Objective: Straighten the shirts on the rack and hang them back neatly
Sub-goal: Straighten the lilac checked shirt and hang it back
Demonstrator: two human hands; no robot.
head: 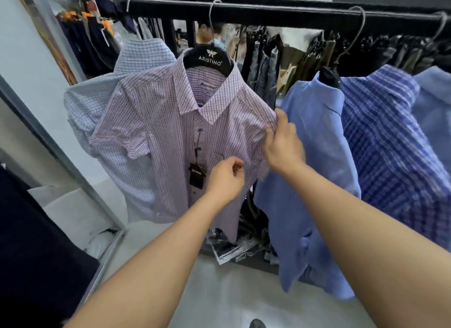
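A pink checked short-sleeved shirt [156, 132] hangs on a black hanger [207, 58] from the black rail [280, 14], its front turned toward me. My right hand [283, 144] pinches the shirt's right sleeve seam near the shoulder. My left hand [225, 178] has its fingers curled at the shirt's front, beside the dark price tag [197, 175]; whether it holds cloth is unclear. A pale blue checked shirt [90, 108] hangs behind it on the left. A plain blue shirt [314, 156] and a blue plaid shirt [390, 144] hang to the right.
Dark trousers [266, 66] hang on a second rail behind the shirts. A metal frame [61, 156] slants along the left, with dark cloth [31, 242] at the lower left. Plastic wrappers [231, 249] lie on the grey floor under the rack.
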